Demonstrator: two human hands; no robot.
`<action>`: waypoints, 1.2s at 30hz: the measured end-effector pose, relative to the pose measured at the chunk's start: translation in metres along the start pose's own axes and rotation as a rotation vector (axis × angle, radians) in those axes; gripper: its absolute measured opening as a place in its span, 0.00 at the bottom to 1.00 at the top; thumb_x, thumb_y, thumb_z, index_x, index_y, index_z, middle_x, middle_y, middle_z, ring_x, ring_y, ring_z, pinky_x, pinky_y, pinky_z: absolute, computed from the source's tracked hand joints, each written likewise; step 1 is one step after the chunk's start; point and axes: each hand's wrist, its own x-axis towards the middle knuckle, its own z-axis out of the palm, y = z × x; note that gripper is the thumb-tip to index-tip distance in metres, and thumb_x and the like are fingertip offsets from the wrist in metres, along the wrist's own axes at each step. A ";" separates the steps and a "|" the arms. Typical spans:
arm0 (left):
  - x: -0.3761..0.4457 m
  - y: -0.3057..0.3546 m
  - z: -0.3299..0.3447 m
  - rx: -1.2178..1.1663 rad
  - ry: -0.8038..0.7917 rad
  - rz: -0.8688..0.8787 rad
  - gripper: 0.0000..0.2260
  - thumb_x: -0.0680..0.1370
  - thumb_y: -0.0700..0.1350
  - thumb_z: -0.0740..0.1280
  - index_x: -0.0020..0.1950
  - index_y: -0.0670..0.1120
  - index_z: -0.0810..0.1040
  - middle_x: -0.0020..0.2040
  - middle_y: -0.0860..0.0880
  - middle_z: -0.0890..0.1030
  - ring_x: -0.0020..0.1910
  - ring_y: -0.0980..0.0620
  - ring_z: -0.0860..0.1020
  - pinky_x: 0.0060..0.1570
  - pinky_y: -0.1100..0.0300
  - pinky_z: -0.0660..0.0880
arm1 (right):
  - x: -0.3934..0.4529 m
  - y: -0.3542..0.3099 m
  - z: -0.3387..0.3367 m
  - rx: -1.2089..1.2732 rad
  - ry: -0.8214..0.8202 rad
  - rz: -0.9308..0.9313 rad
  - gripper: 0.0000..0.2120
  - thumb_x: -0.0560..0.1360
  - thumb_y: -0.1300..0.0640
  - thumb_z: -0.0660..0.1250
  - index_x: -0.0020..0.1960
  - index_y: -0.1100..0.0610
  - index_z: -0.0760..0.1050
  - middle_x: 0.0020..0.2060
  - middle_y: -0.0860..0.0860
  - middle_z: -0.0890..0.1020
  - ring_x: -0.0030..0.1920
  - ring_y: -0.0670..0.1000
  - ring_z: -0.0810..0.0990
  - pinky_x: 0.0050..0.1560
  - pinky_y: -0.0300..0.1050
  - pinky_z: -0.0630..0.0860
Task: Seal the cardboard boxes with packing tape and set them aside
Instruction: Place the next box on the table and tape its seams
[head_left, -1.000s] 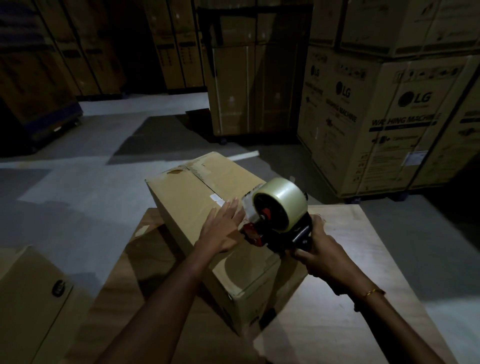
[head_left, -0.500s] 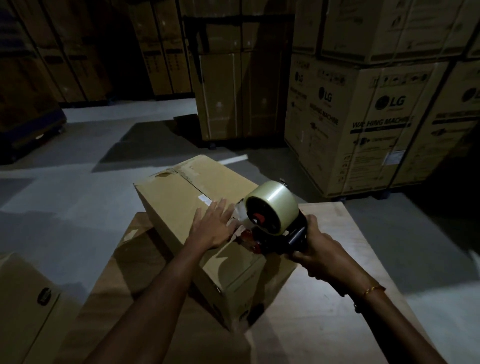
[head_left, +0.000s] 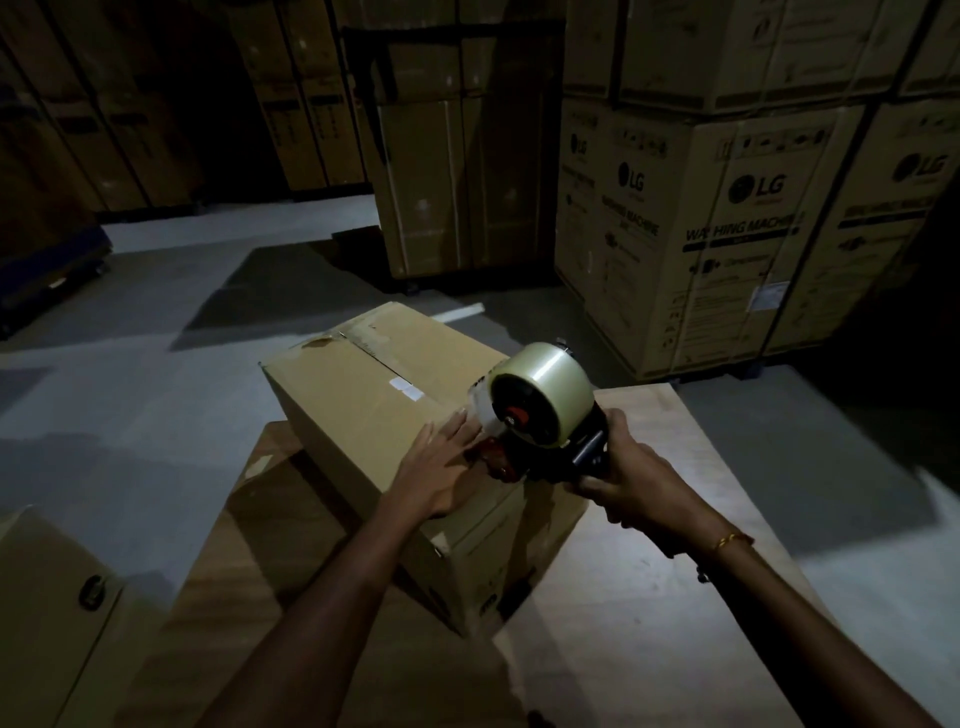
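Note:
A closed brown cardboard box (head_left: 363, 410) lies on a wooden table (head_left: 649, 597), its top seam running away from me. My left hand (head_left: 441, 467) lies flat with straight fingers on the near part of the box top, beside the seam. My right hand (head_left: 639, 483) grips the black handle of a tape dispenser (head_left: 540, 415) with a roll of clear tape. The dispenser's red front end sits on the box top right beside my left fingers. A short strip of tape shows at the roll.
Another cardboard box (head_left: 52, 613) stands at the lower left beside the table. Tall stacks of printed washing-machine cartons (head_left: 727, 223) rise at the right and back. Grey concrete floor (head_left: 130, 389) stretches out to the left. The room is dim.
The dispenser and my right hand have shifted slightly along the box top toward me. My left hand stays flat on the box. The view has shifted a little.

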 end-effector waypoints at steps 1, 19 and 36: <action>-0.001 0.002 -0.002 -0.022 0.000 -0.014 0.24 0.87 0.53 0.52 0.83 0.58 0.52 0.83 0.56 0.46 0.81 0.55 0.43 0.79 0.49 0.39 | 0.000 -0.002 -0.001 -0.002 -0.005 -0.002 0.28 0.78 0.54 0.73 0.67 0.48 0.57 0.44 0.47 0.80 0.36 0.50 0.81 0.28 0.37 0.75; -0.004 0.021 -0.025 -0.175 -0.149 0.046 0.27 0.84 0.62 0.51 0.83 0.59 0.52 0.83 0.57 0.45 0.82 0.53 0.42 0.77 0.41 0.41 | -0.046 0.023 -0.010 0.034 0.003 0.104 0.26 0.77 0.53 0.73 0.64 0.50 0.59 0.39 0.55 0.81 0.30 0.49 0.78 0.28 0.41 0.75; -0.031 0.053 -0.013 -0.214 0.060 0.155 0.21 0.81 0.48 0.66 0.75 0.54 0.71 0.78 0.50 0.67 0.75 0.48 0.66 0.80 0.44 0.45 | -0.045 -0.003 -0.014 -0.137 0.000 0.149 0.27 0.75 0.52 0.75 0.62 0.51 0.59 0.38 0.55 0.81 0.30 0.50 0.79 0.26 0.40 0.75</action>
